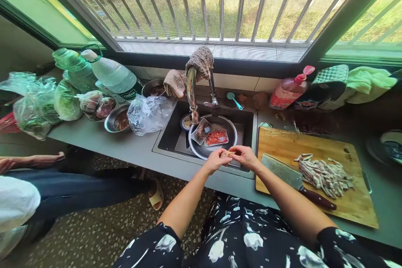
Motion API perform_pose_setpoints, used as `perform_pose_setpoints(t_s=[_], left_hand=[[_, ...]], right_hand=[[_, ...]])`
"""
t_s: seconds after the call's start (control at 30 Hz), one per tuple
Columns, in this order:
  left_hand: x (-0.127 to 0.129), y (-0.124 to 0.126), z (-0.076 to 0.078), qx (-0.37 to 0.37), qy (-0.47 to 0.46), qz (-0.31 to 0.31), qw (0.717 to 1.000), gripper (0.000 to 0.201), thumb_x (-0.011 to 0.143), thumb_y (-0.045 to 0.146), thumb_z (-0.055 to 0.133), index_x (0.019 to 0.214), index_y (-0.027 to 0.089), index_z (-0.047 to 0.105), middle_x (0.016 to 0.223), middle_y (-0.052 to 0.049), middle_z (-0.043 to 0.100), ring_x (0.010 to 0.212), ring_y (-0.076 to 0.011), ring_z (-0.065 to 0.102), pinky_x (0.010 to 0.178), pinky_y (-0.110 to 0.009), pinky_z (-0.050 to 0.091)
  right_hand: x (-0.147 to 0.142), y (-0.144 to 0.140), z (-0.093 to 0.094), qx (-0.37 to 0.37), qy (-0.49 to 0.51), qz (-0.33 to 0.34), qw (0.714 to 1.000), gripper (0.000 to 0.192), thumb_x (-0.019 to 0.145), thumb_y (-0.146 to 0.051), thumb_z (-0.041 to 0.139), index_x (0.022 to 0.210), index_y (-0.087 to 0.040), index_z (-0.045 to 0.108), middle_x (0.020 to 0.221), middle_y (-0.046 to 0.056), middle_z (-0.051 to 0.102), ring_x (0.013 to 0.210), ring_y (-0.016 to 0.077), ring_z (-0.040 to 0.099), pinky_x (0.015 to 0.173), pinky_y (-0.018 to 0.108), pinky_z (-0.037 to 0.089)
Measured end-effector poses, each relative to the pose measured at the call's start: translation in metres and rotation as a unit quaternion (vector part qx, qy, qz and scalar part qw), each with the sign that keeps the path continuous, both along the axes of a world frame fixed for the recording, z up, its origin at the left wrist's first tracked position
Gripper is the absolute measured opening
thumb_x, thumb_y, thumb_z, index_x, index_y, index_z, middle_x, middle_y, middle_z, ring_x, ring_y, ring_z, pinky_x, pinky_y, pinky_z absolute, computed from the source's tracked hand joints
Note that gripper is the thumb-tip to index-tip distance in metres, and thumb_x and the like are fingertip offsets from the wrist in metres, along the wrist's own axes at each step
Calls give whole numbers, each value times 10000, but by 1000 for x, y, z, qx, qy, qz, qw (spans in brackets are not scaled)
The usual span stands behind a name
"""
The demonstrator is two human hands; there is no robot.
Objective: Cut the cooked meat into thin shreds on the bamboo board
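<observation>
Over the front rim of the sink [160, 142], my left hand [217, 161] and my right hand [246, 157] meet with fingertips pinched together. Between them is a small tan piece [228, 154], perhaps ginger or garlic; its kind is not clear. Just beyond my fingers, a round metal basin [232, 127] sits in the sink. A wrapped pack of red chopped food [216, 137] and a second wrapped pack with dark contents [201, 131] lie in it. A chrome faucet [191, 92] with a brown mesh cloth over it arches above the basin.
On the right, a wooden cutting board [354, 171] bears a cleaver [282, 171] and a heap of pale sliced strips [326, 176]. Bottles [113, 73], bagged vegetables [37, 109] and a metal bowl [117, 119] line the left counter. Another person [78, 188] stands at the left.
</observation>
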State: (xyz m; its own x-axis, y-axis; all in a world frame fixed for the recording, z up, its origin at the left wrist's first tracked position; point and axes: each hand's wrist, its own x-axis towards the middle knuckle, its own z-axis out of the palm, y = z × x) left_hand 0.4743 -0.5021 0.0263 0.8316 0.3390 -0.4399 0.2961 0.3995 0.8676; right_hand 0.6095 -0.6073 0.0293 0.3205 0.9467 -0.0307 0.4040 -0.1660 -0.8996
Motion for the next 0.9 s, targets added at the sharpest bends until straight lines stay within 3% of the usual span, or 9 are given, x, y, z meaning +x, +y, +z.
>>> perform_pose_setpoints(t_s=[0.13, 0.23, 0.37, 0.43, 0.67, 0.9], left_hand=[[-1, -1, 0, 54, 37, -44, 997, 363, 596, 373, 659, 812, 95, 568, 585, 17, 493, 486, -73, 432, 487, -202, 353], [-1, -3, 0, 164, 68, -57, 982, 256, 653, 320, 584, 806, 116, 608, 601, 15, 503, 517, -86, 444, 522, -209, 351], [0, -8, 1, 365, 93, -76, 923, 150, 693, 249, 527, 725, 158, 643, 656, 5, 521, 660, -119, 475, 615, -218, 342], [1, -10, 1, 410, 118, -89, 900, 168, 715, 246, 498, 694, 164, 643, 647, 1, 521, 675, -126, 472, 621, -221, 336], [8, -18, 3, 388, 149, -126, 901, 229, 712, 270, 477, 779, 167, 669, 679, -8, 580, 683, -142, 501, 612, -221, 351], [24, -39, -6, 357, 148, -95, 917, 149, 651, 289, 541, 731, 294, 667, 608, -10, 591, 678, -190, 563, 555, -270, 391]], right_hand=[[-1, -1, 5, -9, -91, 45, 995, 147, 741, -265, 524, 767, -176, 638, 684, 2, 602, 595, 90, 516, 561, 183, 376], [-1, -2, 7, -17, -157, 67, 985, 126, 731, -236, 525, 731, -179, 637, 671, 0, 594, 590, 84, 504, 562, 177, 354], [-6, -3, 7, -73, -222, 67, 970, 155, 752, -259, 503, 723, -188, 638, 668, 17, 601, 616, 104, 513, 566, 186, 346], [-9, -3, 7, -103, -246, 72, 961, 186, 766, -285, 488, 716, -193, 642, 699, 39, 616, 667, 127, 528, 589, 199, 352], [3, 3, 1, -202, -73, 97, 972, 290, 764, -346, 399, 728, -188, 640, 547, 2, 599, 509, 120, 531, 486, 199, 366], [30, -13, -32, -174, -170, 97, 965, 99, 630, -401, 529, 571, -339, 580, 546, -2, 599, 519, 206, 580, 475, 311, 443]])
